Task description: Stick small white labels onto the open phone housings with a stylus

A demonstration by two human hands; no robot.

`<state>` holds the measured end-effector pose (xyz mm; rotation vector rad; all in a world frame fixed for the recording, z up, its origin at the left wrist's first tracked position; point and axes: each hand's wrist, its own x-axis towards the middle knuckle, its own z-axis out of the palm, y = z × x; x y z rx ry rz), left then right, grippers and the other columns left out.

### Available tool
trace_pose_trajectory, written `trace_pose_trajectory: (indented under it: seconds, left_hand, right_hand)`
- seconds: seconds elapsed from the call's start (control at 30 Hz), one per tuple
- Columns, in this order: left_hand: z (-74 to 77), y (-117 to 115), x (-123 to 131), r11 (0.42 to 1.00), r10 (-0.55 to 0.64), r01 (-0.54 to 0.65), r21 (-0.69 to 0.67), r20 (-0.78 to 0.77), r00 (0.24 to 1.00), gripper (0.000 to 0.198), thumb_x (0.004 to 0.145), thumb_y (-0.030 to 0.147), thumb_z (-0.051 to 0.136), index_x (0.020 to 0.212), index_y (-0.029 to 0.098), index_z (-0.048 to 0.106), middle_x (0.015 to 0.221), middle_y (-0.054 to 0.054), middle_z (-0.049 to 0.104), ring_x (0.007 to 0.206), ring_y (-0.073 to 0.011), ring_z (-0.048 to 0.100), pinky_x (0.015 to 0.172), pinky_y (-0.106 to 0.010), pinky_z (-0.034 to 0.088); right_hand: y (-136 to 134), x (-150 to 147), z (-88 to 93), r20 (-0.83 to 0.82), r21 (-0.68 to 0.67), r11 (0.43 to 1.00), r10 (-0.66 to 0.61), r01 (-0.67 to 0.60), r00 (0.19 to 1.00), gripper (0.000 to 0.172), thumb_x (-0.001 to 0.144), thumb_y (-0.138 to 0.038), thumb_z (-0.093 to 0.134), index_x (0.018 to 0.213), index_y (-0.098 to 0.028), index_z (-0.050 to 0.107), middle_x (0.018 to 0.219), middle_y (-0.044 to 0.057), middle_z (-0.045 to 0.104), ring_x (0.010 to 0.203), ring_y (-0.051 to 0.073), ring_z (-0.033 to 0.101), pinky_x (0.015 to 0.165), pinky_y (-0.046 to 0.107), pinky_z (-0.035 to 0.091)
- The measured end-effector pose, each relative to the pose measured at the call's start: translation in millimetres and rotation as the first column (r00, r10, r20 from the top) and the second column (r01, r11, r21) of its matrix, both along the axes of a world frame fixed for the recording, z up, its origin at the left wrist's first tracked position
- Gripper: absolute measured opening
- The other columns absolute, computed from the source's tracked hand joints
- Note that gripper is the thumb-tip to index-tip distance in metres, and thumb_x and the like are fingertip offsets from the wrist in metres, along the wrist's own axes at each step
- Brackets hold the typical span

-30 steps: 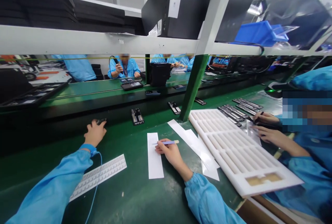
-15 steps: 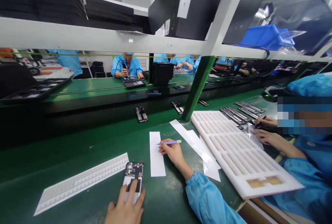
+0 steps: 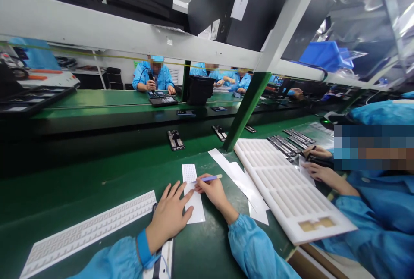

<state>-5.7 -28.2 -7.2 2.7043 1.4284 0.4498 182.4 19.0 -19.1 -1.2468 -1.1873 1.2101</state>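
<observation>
My left hand [image 3: 170, 215] lies flat with fingers spread, its fingertips on the lower part of a narrow white sticker sheet [image 3: 193, 199] on the green bench. Under its wrist lies an opened phone body [image 3: 162, 259], mostly hidden by the sleeve. My right hand [image 3: 211, 189] pinches a thin blue pen-like tool [image 3: 208, 178], its tip over the upper dotted part of the sheet. A long white strip of small parts [image 3: 87, 230] lies to the left.
A white foam tray [image 3: 291, 192] and white paper strips [image 3: 239, 177] lie to the right. A co-worker's hands [image 3: 315, 162] work beside dark phone parts [image 3: 284, 143]. Phone bodies [image 3: 175, 139] ride the black belt. A green post [image 3: 244, 111] stands ahead; people sit across.
My left hand brought a phone body from the belt to the bench in front of me, then let go and moved up onto the sticker sheet. My right hand stayed put.
</observation>
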Motion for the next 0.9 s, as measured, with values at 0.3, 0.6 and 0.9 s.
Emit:
trace_pose_trajectory:
  seconds: [0.3, 0.6, 0.9]
  left_hand:
    - [-2.2, -2.7, 0.7, 1.000, 0.014, -0.014, 0.007, 0.039, 0.999, 0.047, 0.092, 0.040, 0.052, 0.139, 0.035, 0.050, 0.149, -0.003, 0.044, 0.138, -0.0305, 0.037, 0.114, -0.052, 0.027]
    - [-1.9, -2.6, 0.4, 1.000, 0.013, -0.013, 0.005, 0.034, 0.999, 0.047, 0.092, 0.040, 0.051, 0.139, 0.034, 0.050, 0.148, -0.003, 0.044, 0.137, -0.0307, 0.037, 0.114, -0.052, 0.027]
    - [-5.9, -2.0, 0.5, 0.999, 0.008, -0.009, 0.035, 0.034, 0.999, 0.047, 0.092, 0.039, 0.051, 0.139, 0.033, 0.050, 0.148, -0.004, 0.044, 0.137, -0.0307, 0.037, 0.113, -0.052, 0.027]
  right_hand:
    - [-1.6, 2.4, 2.3, 0.019, 0.002, 1.000, 0.018, -0.018, 1.000, 0.028, 0.072, -0.044, 0.076, 0.077, -0.017, 0.069, 0.066, 0.006, 0.073, 0.063, 0.024, 0.072, 0.060, 0.033, 0.059]
    - [-3.5, 0.6, 8.4, -0.011, -0.015, 1.000, 0.014, -0.014, 1.000, 0.033, 0.066, -0.047, 0.080, 0.077, -0.016, 0.070, 0.066, 0.007, 0.073, 0.061, 0.023, 0.071, 0.060, 0.033, 0.058]
    - [-1.3, 3.4, 3.9, -0.008, -0.011, 1.000, 0.029, -0.029, 1.000, 0.030, 0.068, -0.045, 0.079, 0.077, -0.017, 0.072, 0.067, 0.006, 0.074, 0.063, 0.023, 0.072, 0.061, 0.032, 0.059]
